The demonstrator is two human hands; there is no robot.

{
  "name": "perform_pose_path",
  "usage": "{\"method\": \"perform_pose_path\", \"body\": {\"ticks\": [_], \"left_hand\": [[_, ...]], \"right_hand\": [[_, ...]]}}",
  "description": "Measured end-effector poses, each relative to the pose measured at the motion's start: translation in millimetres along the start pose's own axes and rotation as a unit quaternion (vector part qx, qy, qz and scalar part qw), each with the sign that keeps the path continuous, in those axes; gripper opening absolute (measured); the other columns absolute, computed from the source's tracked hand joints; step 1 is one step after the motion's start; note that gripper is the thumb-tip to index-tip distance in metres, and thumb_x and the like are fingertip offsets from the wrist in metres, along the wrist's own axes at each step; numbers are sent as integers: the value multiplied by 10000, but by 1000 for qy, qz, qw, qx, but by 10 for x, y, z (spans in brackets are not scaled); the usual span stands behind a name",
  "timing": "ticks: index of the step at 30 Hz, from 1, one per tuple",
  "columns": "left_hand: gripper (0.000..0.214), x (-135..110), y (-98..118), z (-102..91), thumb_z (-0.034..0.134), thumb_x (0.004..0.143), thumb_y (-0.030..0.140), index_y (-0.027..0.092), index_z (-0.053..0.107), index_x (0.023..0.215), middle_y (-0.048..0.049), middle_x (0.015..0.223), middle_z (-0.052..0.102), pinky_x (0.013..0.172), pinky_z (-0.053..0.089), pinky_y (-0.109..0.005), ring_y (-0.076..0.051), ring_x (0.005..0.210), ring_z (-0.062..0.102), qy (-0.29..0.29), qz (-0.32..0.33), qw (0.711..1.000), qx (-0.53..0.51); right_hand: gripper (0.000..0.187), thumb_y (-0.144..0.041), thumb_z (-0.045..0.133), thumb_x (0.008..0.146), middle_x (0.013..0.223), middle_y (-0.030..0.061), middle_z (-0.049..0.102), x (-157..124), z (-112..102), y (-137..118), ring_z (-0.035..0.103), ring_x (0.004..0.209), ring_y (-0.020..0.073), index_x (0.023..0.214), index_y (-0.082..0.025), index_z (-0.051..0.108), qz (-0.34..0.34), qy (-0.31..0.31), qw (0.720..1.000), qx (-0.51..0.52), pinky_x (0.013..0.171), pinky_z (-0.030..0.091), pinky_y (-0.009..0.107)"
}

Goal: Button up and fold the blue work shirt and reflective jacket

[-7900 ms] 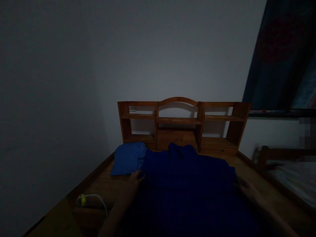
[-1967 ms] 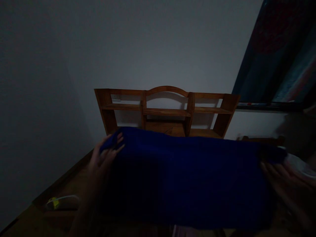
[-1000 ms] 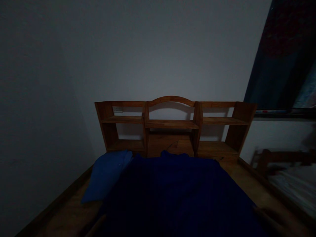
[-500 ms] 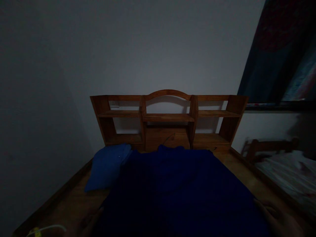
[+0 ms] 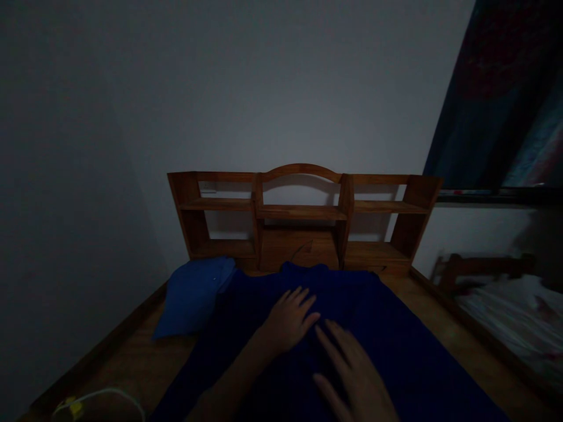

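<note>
A dark blue garment (image 5: pixel 387 346) lies spread flat on a wooden bed platform (image 5: pixel 145 357), its collar toward the headboard. My left hand (image 5: pixel 288 319) rests palm down on the middle of the cloth, fingers stretched out and apart. My right hand (image 5: pixel 356 378) lies flat just beside it, nearer to me, fingers extended too. Neither hand holds anything. A lighter blue folded garment (image 5: pixel 191 293) sits at the far left, touching the dark one's edge.
A wooden headboard shelf unit (image 5: pixel 303 214) stands against the wall behind the cloth. A white cable with a yellow tag (image 5: pixel 94 401) lies at the near left. A second bed with pale bedding (image 5: pixel 510 308) is to the right, under a dark curtain (image 5: pixel 505 99).
Both hands have left the garment's near side edges and come to its middle, now lying flat on the cloth. Earlier the garment was lifted and laid down spread out.
</note>
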State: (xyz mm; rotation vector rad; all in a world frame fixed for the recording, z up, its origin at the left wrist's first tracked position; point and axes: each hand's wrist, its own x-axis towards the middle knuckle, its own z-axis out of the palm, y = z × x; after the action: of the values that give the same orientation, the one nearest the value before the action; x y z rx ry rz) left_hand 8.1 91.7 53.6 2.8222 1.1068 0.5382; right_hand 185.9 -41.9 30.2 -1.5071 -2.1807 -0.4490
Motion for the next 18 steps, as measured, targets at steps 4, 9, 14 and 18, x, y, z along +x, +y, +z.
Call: {"method": "perform_pose_path", "body": {"ticks": [4,9,14,18], "left_hand": [[596,430,-331,639,186,901,585,300,235,1422,-41,1500,207,1096,162,-519,-257,1382,155,-135,9,990,-37],[569,604,-683,998,180,922,536,282,214,1429,-32,1512,173,1124,101,-470,-214,1395,105,-17,11,1000,7],[668,922,-806,970,354,881,546,178,228,1424,-121,1490,215,1124,97,-468,-263,1381,152,107,-20,992,60],[696,1134,-896,899,452,807,613,112,428,1290,-179,1323,450,1083,214,-436,-295,1275,362,14,-57,998,-12]], "right_hand": [[728,-612,398,844,1385,94,414,-69,578,-223,450,1216,268,1431,-201,267,-113,29,992,-41,925,454,416],[540,-452,409,896,1294,85,522,-275,925,-101,525,1142,225,1371,-196,395,-145,113,977,-107,862,483,351],[429,-358,359,926,1259,82,553,-423,998,-185,543,1127,233,1308,-209,486,-118,148,976,-105,840,510,353],[398,-177,309,921,1191,23,606,-572,1192,-103,595,1054,178,1217,-225,570,-100,184,973,-93,798,541,295]]}}
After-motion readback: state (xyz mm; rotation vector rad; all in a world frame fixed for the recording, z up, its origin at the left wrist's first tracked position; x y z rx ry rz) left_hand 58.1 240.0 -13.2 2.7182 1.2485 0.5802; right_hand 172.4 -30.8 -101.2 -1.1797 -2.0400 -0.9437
